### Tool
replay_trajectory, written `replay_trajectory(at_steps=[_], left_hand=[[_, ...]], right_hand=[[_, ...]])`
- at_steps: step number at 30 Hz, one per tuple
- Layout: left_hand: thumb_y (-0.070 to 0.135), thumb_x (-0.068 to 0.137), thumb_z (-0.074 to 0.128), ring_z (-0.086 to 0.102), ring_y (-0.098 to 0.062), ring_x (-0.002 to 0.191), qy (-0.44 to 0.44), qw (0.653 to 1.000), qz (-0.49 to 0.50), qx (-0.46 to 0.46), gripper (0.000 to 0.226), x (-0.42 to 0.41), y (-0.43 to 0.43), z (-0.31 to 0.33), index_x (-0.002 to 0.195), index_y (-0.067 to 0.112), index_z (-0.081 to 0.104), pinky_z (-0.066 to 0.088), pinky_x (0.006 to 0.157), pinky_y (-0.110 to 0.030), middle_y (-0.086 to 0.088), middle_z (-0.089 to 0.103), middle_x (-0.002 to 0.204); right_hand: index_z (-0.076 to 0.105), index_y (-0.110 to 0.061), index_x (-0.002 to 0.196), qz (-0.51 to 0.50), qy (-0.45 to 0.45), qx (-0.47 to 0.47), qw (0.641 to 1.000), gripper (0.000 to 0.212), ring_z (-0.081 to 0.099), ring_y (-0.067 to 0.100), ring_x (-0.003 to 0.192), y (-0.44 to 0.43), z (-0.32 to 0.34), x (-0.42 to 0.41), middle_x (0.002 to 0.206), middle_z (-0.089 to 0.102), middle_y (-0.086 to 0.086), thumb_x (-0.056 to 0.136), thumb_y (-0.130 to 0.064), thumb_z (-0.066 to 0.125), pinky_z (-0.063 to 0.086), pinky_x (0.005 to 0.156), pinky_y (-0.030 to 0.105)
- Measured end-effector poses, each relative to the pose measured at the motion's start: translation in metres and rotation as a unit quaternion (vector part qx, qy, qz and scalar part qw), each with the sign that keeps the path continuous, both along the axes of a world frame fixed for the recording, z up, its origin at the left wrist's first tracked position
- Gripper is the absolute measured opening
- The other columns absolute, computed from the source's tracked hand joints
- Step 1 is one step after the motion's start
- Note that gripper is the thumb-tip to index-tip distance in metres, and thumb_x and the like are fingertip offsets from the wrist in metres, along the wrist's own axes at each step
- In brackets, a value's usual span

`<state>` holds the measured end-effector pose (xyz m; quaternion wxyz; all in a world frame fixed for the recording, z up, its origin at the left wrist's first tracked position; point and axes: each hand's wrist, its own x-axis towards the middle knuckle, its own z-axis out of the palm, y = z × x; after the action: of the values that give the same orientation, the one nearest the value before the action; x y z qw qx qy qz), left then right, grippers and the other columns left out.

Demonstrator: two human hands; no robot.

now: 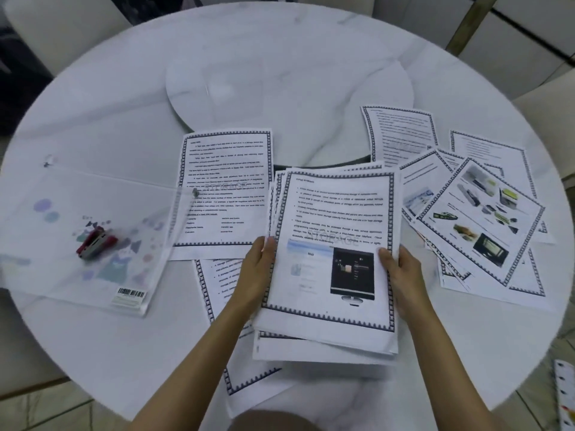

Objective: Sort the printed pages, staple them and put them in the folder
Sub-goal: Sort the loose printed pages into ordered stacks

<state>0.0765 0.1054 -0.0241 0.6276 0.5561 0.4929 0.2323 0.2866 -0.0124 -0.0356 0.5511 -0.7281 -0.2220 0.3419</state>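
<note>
I hold a stack of printed pages (333,219) with dark patterned borders over the near middle of the table. My left hand (256,269) grips its left edge and my right hand (401,275) grips its right edge. The top sheet shows text and a picture of a monitor. A single text page (224,181) lies flat to the left of the stack, and another page (214,293) lies partly under my left arm. More pages (479,219) are fanned out loosely on the right. A clear plastic folder (81,231) lies at the left with a red stapler (95,242) on it.
The round white marble table (124,119) has a raised turntable disc (289,91) at its centre. Chairs stand around the far edge. A colourful sheet (564,396) shows at the lower right, off the table.
</note>
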Motion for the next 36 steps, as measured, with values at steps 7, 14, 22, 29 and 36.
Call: replay_trajectory(at_steps=[7,14,22,29,36], left_hand=[[0.062,0.078,0.046,0.042,-0.019,0.131,0.006,0.998,-0.037,0.049,0.079,-0.002,-0.013,-0.013,0.141,0.015,0.034,0.036,0.108,-0.046,-0.002,0.042,0.144],[0.036,0.093,0.05,0.058,-0.006,0.11,-0.043,0.985,-0.072,0.149,0.037,0.01,-0.023,0.056,0.125,0.02,0.05,0.05,0.093,-0.034,0.006,0.06,0.122],[0.017,0.093,0.048,0.063,0.003,0.092,-0.15,0.968,-0.097,0.173,0.018,0.024,-0.044,0.11,0.104,0.029,0.055,0.048,0.072,-0.012,0.02,0.068,0.097],[0.021,0.094,0.046,0.065,-0.001,0.092,-0.124,0.977,-0.063,0.161,0.017,0.015,-0.045,0.094,0.104,0.031,0.055,0.051,0.073,-0.016,0.018,0.069,0.097],[0.019,0.095,0.048,0.061,-0.015,0.075,0.082,0.991,-0.071,0.082,0.01,0.011,-0.036,0.032,0.101,0.023,0.056,0.051,0.06,-0.021,-0.001,0.064,0.094]], right_hand=[[0.057,-0.023,0.108,0.021,-0.045,-0.062,0.997,0.017,0.063,0.012,0.09,-0.018,-0.007,-0.007,0.103,0.066,0.001,0.094,-0.028,0.051,0.052,0.083,0.035],[0.053,-0.018,0.124,0.034,0.08,-0.02,0.996,0.035,0.065,0.018,0.101,-0.022,0.004,-0.006,0.114,0.066,0.002,0.091,-0.029,0.053,0.053,0.088,0.036],[0.056,-0.012,0.124,0.116,0.297,0.028,0.947,0.039,0.067,0.014,0.097,-0.016,0.018,-0.016,0.112,0.069,0.003,0.098,-0.033,0.037,0.054,0.068,0.021],[0.056,-0.007,0.114,0.048,0.307,0.116,0.943,0.033,0.07,0.024,0.077,-0.033,0.019,0.005,0.093,0.072,0.013,0.083,-0.019,0.058,0.058,0.064,0.036],[0.057,-0.027,0.104,-0.013,0.041,0.05,0.998,0.015,0.07,0.014,0.083,-0.056,0.021,0.047,0.105,0.068,0.002,0.09,-0.023,0.055,0.059,0.072,0.03]])
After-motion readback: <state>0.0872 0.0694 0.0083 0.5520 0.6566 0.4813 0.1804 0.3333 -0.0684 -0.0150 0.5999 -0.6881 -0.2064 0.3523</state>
